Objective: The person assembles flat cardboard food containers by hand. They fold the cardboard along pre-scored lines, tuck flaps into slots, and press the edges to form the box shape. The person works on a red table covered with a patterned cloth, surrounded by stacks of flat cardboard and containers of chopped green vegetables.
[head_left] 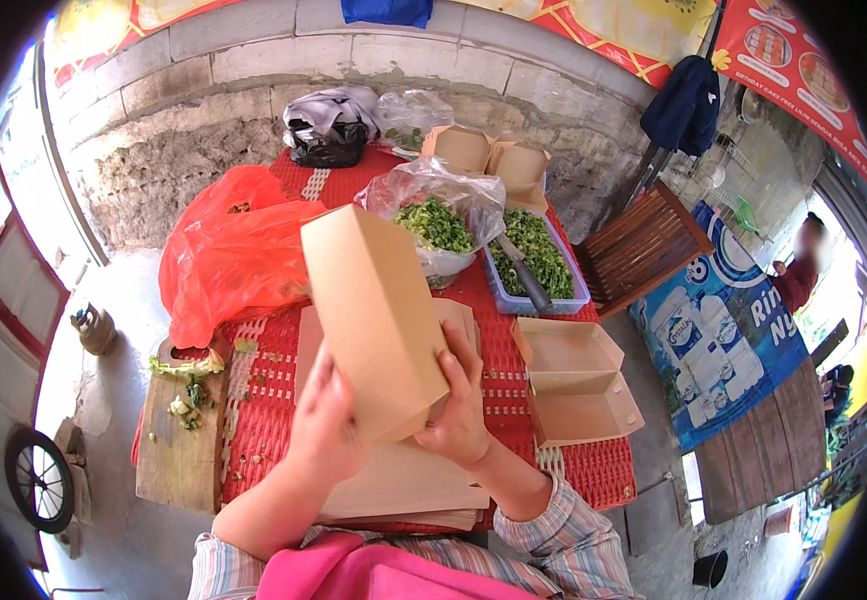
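A brown cardboard food box point(369, 310) is held up in front of me, tilted with its long side toward me. My left hand point(326, 420) presses on its lower left side, slightly smeared by motion. Closed around its lower right corner is my right hand point(457, 405), with the fingers bent against the box wall. Beneath the box lies a stack of flat brown cardboard sheets point(409, 490). To the right of my right hand stands an opened cardboard box point(579, 385) with its lid folded back.
A red woven-patterned table point(269, 415) carries a red plastic bag point(234, 240), a cutting board point(174, 465) with vegetable scraps, a clear bag point(441, 230) and a tray of chopped greens point(544, 300) with a knife point(524, 272) across it. More opened boxes point(489, 160) stand behind. A wooden chair point(644, 250) is at right.
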Action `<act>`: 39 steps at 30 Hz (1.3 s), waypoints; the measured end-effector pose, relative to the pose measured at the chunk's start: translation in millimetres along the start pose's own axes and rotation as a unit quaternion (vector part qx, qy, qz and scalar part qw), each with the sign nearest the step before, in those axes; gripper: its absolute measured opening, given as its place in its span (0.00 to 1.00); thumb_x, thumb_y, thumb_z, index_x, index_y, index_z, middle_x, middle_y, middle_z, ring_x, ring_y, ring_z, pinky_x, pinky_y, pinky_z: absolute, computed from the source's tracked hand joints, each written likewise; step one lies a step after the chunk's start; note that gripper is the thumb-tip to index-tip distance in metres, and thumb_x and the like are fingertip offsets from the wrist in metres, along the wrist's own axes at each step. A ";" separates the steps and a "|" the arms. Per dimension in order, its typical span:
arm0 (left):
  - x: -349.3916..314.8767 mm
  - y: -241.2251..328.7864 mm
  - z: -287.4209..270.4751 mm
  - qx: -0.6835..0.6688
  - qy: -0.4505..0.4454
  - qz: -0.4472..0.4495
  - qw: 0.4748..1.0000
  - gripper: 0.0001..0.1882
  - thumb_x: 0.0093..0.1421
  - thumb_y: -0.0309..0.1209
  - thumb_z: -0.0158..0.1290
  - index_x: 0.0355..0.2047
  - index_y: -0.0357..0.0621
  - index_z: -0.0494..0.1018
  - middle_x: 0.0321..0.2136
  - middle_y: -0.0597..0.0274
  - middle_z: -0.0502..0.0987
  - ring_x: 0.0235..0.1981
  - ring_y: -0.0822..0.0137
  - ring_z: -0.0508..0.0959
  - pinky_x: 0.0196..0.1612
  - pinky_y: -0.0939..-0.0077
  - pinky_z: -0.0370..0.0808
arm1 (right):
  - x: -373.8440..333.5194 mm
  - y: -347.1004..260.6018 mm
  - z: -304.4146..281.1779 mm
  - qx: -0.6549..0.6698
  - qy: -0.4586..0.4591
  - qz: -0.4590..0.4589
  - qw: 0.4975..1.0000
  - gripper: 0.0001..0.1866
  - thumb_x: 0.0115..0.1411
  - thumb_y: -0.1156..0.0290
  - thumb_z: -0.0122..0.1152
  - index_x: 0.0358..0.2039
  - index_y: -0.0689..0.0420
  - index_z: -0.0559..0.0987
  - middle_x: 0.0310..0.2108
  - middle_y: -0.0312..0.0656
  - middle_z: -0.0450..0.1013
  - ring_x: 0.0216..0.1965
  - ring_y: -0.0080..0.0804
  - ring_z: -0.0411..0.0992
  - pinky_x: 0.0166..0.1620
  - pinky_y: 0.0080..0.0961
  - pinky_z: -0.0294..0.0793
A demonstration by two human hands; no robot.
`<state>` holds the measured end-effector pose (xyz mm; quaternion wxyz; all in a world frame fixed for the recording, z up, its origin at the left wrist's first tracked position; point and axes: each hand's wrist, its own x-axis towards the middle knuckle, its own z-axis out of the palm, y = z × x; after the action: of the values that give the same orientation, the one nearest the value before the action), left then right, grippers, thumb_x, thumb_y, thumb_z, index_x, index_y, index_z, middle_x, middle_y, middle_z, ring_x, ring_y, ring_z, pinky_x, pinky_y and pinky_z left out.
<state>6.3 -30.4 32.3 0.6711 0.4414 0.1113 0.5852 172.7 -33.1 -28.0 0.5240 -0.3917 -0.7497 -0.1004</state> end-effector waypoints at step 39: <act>24.8 -45.8 -21.4 0.490 0.008 0.223 0.843 0.08 0.50 0.16 0.62 0.29 0.37 0.77 0.25 0.55 0.79 0.27 0.59 0.79 0.29 0.72 0.73 | 16.4 -9.1 -18.0 -0.019 0.048 0.106 0.993 0.15 0.56 0.79 0.63 0.45 0.64 0.74 0.34 0.49 0.73 0.33 0.45 0.74 0.34 0.33 0.74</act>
<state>30.7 4.8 -4.2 0.2175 0.7209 0.2876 0.5918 176.7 -41.4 -3.7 0.5599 -0.4730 -0.6759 -0.0773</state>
